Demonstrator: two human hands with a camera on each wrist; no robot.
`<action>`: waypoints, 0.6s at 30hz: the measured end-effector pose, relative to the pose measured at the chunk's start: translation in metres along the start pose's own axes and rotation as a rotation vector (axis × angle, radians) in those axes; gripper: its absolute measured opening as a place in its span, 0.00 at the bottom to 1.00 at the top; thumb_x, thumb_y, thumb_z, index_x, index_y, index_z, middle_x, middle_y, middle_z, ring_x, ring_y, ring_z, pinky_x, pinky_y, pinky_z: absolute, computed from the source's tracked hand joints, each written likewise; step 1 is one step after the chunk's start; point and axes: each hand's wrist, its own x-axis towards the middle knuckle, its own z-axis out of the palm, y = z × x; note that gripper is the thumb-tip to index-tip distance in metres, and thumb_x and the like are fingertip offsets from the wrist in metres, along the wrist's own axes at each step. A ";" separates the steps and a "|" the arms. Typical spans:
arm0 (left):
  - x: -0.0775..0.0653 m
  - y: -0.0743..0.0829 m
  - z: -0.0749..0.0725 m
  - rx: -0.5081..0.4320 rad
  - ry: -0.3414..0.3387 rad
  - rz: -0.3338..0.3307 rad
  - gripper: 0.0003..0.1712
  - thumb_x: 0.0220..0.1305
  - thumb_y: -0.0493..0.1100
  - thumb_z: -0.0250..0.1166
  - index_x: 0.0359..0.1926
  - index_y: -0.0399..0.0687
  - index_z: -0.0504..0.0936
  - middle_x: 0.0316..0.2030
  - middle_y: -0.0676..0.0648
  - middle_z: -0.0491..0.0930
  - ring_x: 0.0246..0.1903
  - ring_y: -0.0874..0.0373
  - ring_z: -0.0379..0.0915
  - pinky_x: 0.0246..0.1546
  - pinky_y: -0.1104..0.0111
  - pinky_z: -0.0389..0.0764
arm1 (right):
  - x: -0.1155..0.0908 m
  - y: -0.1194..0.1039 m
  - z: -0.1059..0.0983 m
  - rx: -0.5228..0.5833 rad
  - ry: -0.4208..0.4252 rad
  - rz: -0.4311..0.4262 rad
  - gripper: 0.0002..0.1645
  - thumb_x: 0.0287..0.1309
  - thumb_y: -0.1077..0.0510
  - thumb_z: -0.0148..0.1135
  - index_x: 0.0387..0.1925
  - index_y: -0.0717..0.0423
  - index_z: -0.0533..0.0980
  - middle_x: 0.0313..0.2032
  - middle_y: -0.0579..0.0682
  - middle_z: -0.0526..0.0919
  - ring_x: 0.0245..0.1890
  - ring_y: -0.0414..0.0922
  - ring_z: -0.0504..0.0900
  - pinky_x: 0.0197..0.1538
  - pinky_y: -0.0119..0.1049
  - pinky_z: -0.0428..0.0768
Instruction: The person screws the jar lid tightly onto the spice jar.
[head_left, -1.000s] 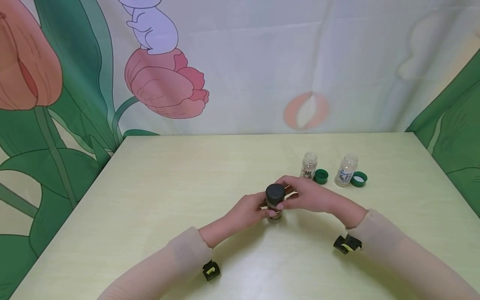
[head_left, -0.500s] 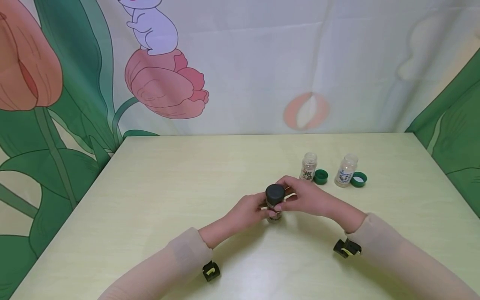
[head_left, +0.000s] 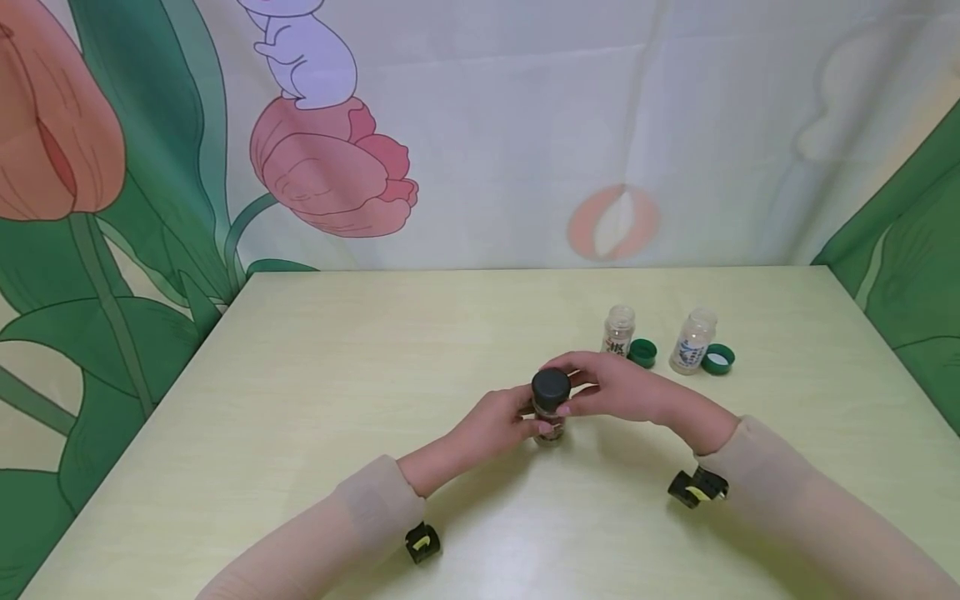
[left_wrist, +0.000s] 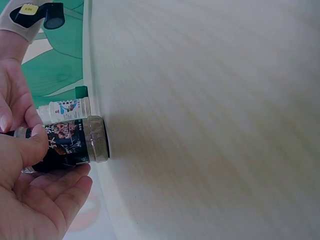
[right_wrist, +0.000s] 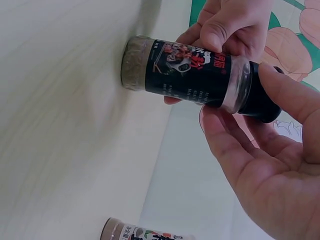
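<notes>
A spice jar point(right_wrist: 187, 70) with a black label stands upright on the table, its black cap point(head_left: 551, 388) on top. Around its body, the left hand point(head_left: 491, 423) grips low down, thumb across the label in the left wrist view. My right hand point(head_left: 618, 390) holds the cap from the other side. In the right wrist view that hand's thumb point(right_wrist: 292, 97) presses on the cap while its fingers curl beneath the cap and neck. Brownish contents show through the glass near the jar's base.
Behind the right hand stand two uncapped glass jars, one with a red-and-black print point(head_left: 618, 333) and one with a blue print point(head_left: 691, 346). Beside each lies a green cap, one nearer the middle point(head_left: 642, 354) and one farther right point(head_left: 717, 359). A printed cloth point(head_left: 480, 125) hangs behind the table point(head_left: 360, 350).
The right wrist dipped slightly and has come back up, with its thumb and fingers shifting a little about the cap. The left hand and the jar stay in place.
</notes>
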 end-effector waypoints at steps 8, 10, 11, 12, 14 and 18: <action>0.000 0.000 0.000 -0.022 -0.010 -0.011 0.15 0.69 0.37 0.66 0.55 0.38 0.81 0.55 0.37 0.86 0.63 0.42 0.80 0.61 0.53 0.83 | 0.001 0.001 0.002 -0.011 0.021 -0.004 0.24 0.65 0.65 0.66 0.60 0.69 0.72 0.59 0.67 0.79 0.63 0.63 0.80 0.65 0.50 0.82; 0.000 0.001 0.000 -0.025 -0.010 -0.013 0.15 0.69 0.37 0.66 0.55 0.38 0.81 0.55 0.37 0.86 0.63 0.42 0.80 0.61 0.53 0.83 | 0.000 0.001 0.002 -0.013 0.026 -0.004 0.23 0.65 0.65 0.66 0.59 0.68 0.73 0.59 0.66 0.79 0.62 0.62 0.80 0.65 0.50 0.82; 0.000 0.001 0.000 -0.024 -0.009 -0.012 0.15 0.69 0.37 0.66 0.55 0.38 0.81 0.55 0.37 0.86 0.63 0.42 0.80 0.61 0.53 0.83 | 0.000 0.000 0.003 -0.013 0.029 -0.005 0.23 0.65 0.64 0.66 0.59 0.68 0.73 0.59 0.66 0.80 0.62 0.62 0.80 0.65 0.50 0.82; 0.000 0.001 0.000 -0.017 -0.008 -0.010 0.15 0.69 0.37 0.66 0.55 0.38 0.81 0.55 0.37 0.86 0.62 0.42 0.80 0.61 0.54 0.83 | 0.000 0.001 0.003 -0.013 0.032 -0.005 0.23 0.65 0.64 0.66 0.59 0.68 0.73 0.58 0.66 0.80 0.62 0.62 0.80 0.64 0.50 0.83; 0.000 0.000 0.000 -0.010 -0.006 -0.008 0.15 0.69 0.37 0.66 0.55 0.38 0.81 0.55 0.37 0.86 0.62 0.42 0.80 0.60 0.54 0.83 | 0.000 0.002 0.004 -0.013 0.036 -0.004 0.23 0.65 0.64 0.66 0.58 0.67 0.73 0.58 0.66 0.80 0.62 0.61 0.80 0.64 0.49 0.83; 0.001 -0.001 0.001 0.000 -0.004 -0.014 0.15 0.69 0.38 0.67 0.54 0.38 0.81 0.56 0.38 0.86 0.62 0.42 0.80 0.58 0.57 0.85 | 0.001 0.006 0.005 -0.006 0.048 0.012 0.22 0.65 0.65 0.67 0.58 0.67 0.73 0.57 0.65 0.81 0.61 0.61 0.81 0.64 0.50 0.83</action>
